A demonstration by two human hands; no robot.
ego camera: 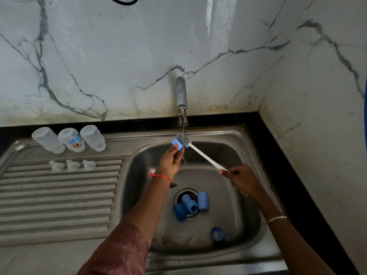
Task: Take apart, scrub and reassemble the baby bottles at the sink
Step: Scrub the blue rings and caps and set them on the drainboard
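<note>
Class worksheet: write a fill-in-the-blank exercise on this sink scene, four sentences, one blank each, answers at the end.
1. The right hand holds the bottle brush by its white ____.
2. The left hand holds a small part under the running ____.
3. ____ clear bottles stand upside down beside the sink basin.
4. The loose parts in the basin are all ____.
Answers: handle; tap; three; blue.

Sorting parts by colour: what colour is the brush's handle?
The brush handle is white; head view.
</note>
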